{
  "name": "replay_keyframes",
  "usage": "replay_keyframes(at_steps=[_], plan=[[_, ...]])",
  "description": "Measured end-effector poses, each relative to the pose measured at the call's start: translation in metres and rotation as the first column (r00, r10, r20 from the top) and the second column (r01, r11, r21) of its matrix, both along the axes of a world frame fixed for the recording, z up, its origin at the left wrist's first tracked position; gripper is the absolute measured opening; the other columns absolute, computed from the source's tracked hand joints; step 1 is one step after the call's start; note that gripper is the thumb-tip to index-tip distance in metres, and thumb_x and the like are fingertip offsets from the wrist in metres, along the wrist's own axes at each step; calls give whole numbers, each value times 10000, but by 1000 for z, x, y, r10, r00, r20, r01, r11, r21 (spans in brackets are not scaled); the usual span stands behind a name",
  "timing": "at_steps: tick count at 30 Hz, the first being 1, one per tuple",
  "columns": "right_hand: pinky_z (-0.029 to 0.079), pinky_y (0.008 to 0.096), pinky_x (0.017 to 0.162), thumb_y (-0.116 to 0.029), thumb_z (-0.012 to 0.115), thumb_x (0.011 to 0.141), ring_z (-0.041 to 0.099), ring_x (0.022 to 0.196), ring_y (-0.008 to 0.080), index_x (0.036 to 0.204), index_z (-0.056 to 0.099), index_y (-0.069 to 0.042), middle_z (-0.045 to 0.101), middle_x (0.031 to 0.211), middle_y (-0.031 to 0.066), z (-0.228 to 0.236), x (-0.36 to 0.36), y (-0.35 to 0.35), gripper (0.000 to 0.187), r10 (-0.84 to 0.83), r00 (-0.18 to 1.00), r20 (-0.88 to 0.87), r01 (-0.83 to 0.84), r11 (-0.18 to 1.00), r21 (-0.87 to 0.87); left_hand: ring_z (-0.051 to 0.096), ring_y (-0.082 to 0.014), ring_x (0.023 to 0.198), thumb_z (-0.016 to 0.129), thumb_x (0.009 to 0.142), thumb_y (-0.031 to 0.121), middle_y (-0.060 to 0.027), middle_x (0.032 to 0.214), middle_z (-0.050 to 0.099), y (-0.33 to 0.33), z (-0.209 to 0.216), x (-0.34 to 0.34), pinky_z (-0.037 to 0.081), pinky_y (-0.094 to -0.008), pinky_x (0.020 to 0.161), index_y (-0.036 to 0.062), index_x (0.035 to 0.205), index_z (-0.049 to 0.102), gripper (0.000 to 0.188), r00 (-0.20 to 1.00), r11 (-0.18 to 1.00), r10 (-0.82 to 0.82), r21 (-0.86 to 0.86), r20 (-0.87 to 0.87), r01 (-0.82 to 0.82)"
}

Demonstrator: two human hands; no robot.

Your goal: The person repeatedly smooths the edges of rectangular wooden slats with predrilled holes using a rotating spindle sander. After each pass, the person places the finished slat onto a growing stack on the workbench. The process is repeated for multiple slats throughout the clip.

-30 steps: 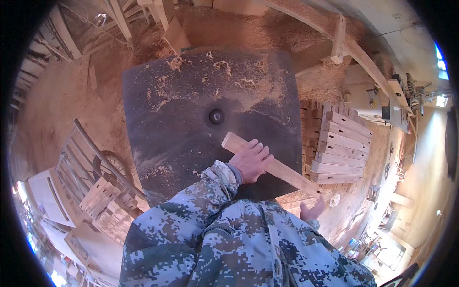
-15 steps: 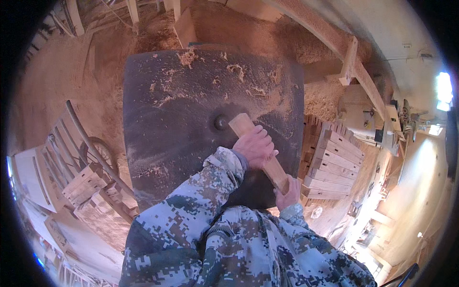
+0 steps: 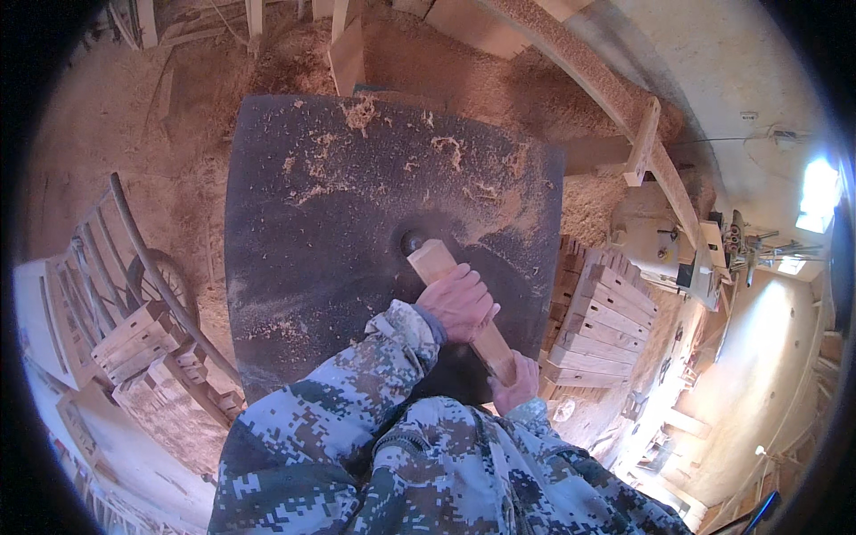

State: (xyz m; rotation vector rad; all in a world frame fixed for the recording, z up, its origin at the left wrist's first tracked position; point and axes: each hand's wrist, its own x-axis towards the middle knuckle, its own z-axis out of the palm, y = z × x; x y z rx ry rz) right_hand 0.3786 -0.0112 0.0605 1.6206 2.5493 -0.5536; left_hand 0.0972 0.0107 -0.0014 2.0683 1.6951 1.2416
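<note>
A short, squared wooden block [image 3: 432, 260] lies slantwise over a dark, dusty tabletop [image 3: 303, 241], its far end up against or very near a round dark cutter head [image 3: 412, 241] that stands out of the surface. Around the block's middle, my left hand [image 3: 459, 303] is closed with the fingers over the top. My right hand [image 3: 515, 383] grips the near end, by the front edge of the table. Any contact between wood and cutter head is too small to make out.
Wood shavings [image 3: 359, 114] and sawdust are scattered over the tabletop. Right of it sits a stack of slotted timber pieces [image 3: 606, 321]. At left are more wooden blocks [image 3: 138, 343] and a cart [image 3: 143, 259] with rails and a wheel. A long beam [image 3: 588, 62] runs at far right.
Both hands have shifted the block leftward, bringing its far end from a small gap to right beside the cutter head. My grip stays the same. The view has also shifted slightly.
</note>
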Motion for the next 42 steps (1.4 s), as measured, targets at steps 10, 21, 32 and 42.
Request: replay_keyframes(at_steps=[10,21,32,42], plan=[[485,480,1050,-126,890,639,588,1171,414,1388,580,-25,630,1270,198,7,21,7,816,-116,990,-86,82,941,-329,607,-273,908,704,907,226,-60,792,592,-21,23,-4,479,-422,952,99,806,648,172,995,997,-59,50,86,55],[480,497,1034,-103,860,677,575,1172,429,1388,531,-30,594,1268,220,-8,16,12,787,-32,999,-14,31,997,-69,589,-248,839,669,944,282,-41,752,612,21,1,7,452,-404,925,122,772,644,236,997,997,-68,-30,-40,67],[512,471,984,-80,866,665,619,1124,397,1322,595,-46,642,1185,188,-10,-2,6,712,-42,999,-4,42,999,-18,589,-246,800,678,942,263,-40,726,600,16,-2,-3,464,-386,844,130,733,626,253,999,1000,-19,3,36,18],[538,460,965,-51,834,659,636,1086,399,1313,605,6,663,1178,222,1,-8,-7,695,-7,996,-87,-2,996,-95,594,-257,779,716,903,224,-43,731,589,-16,10,-10,490,-395,851,125,762,626,194,999,1000,26,-11,43,-26]])
